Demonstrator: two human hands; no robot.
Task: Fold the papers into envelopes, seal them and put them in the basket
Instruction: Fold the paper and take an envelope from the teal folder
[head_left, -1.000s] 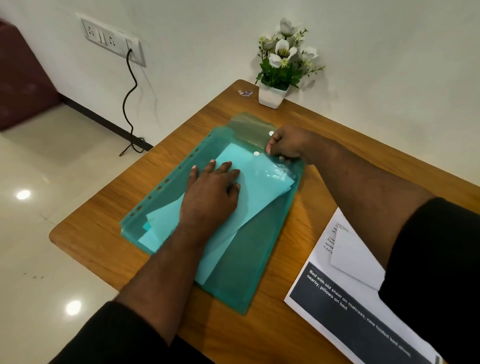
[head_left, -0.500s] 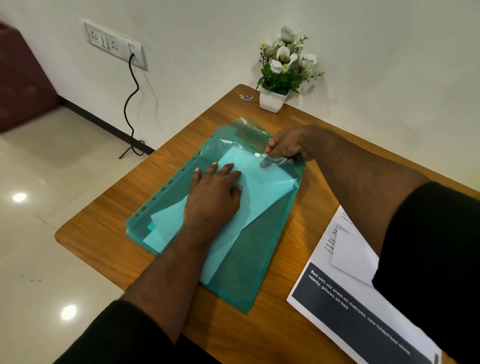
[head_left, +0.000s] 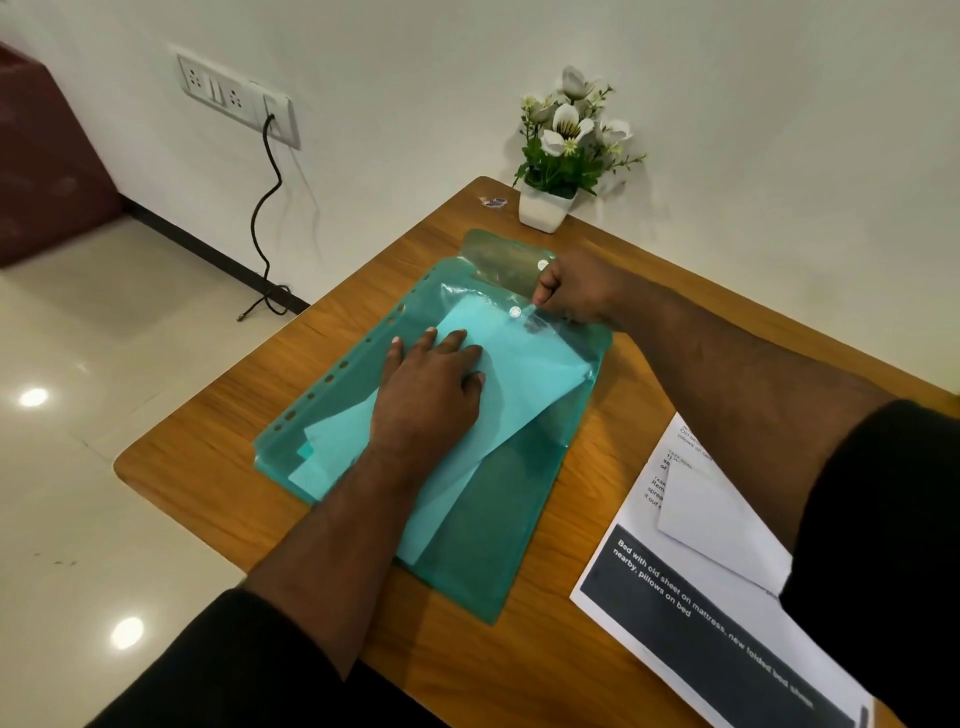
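A green see-through plastic folder lies on the wooden table, its flap open toward the wall. Sheets of paper show inside it, tinted light blue by the plastic. My left hand lies flat on the folder, fingers straight, pressing the paper down. My right hand pinches the front plastic edge at the folder's mouth, beside the white snap button, and lifts it a little. No basket is in view.
A printed sheet with a folded white paper on it lies at the table's right, partly under my right arm. A small white pot of flowers stands at the far edge by the wall. Left of the table, the floor drops away.
My right hand has lifted the folder's front edge a little near the snap. My left hand stays flat on the folder. The view has shifted slightly.
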